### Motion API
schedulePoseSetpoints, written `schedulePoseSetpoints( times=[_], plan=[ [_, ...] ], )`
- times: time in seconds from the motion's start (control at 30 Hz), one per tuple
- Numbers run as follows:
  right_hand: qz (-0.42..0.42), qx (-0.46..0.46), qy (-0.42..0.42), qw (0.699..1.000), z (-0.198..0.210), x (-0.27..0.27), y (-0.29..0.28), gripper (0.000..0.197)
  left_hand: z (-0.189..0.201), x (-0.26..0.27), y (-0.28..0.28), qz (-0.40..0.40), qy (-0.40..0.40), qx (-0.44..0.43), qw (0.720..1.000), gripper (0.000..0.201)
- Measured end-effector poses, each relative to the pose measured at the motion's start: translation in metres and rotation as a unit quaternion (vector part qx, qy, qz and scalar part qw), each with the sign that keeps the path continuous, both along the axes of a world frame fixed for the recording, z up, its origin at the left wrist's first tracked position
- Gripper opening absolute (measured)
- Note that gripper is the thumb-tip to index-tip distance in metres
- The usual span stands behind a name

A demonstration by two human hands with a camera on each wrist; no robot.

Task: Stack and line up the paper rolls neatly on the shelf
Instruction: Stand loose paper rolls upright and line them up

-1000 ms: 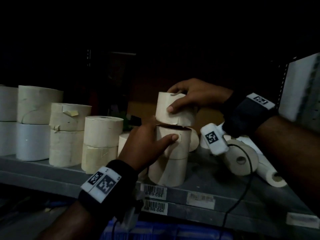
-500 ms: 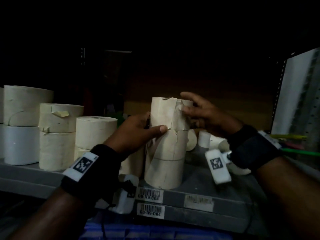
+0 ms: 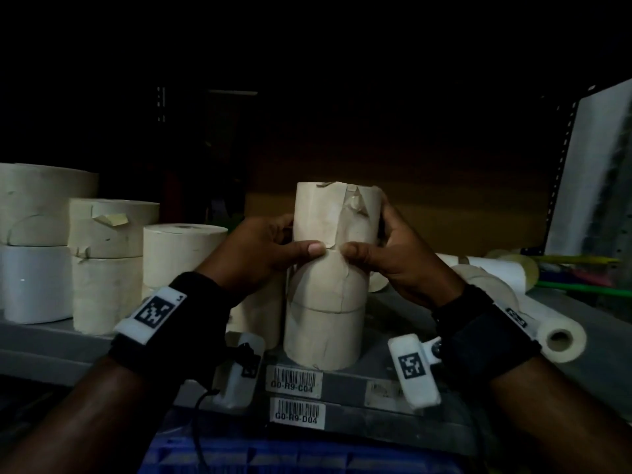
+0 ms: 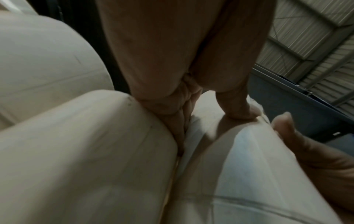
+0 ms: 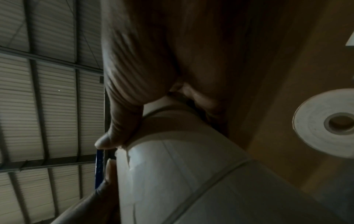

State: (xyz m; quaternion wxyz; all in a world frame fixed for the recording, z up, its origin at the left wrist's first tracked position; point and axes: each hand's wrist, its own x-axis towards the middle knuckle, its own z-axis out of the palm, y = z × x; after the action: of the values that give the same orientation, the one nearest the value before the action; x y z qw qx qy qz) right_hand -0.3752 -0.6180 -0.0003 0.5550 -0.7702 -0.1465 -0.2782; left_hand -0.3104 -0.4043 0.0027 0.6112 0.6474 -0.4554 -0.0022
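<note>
A column of three cream paper rolls stands at the front edge of the grey shelf. The top roll has a torn, taped flap. My left hand grips the column from the left, thumb across the seam between the top roll and the middle roll. My right hand grips it from the right, thumb on the same seam, fingers behind. The bottom roll rests on the shelf. In the wrist views, the stacked rolls fill the frame under my curled fingers.
Two-high stacks of rolls line the shelf to the left, with another stack just behind my left hand. Loose rolls lie on their sides at the right. A white panel leans at the far right. A blue crate sits below.
My right hand set the top roll onto the column, then slid from its top to its right side. Both thumbs now meet at the seam. The column stands straighter.
</note>
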Motion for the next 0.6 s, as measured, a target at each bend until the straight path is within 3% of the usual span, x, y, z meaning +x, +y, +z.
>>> schedulePoseSetpoints(
  times=[0.1, 0.33, 0.5, 0.6],
  plan=[
    [-0.009, -0.002, -0.001, 1.000, 0.000, 0.000, 0.001, 0.128, 0.000, 0.000, -0.001, 0.000, 0.002, -0.002, 1.000, 0.059],
    [0.017, -0.008, -0.018, 1.000, 0.005, -0.010, 0.014, 0.089, 0.001, -0.001, -0.001, -0.001, 0.019, -0.002, 1.000, 0.056],
    [0.010, 0.001, -0.015, 1.000, 0.002, -0.010, 0.017, 0.096, 0.003, -0.002, -0.002, 0.003, 0.035, -0.004, 0.999, 0.037],
    [-0.003, 0.011, -0.018, 1.000, -0.001, -0.008, 0.019, 0.095, 0.004, -0.004, -0.001, -0.007, 0.048, 0.000, 0.999, 0.039]
  ],
)
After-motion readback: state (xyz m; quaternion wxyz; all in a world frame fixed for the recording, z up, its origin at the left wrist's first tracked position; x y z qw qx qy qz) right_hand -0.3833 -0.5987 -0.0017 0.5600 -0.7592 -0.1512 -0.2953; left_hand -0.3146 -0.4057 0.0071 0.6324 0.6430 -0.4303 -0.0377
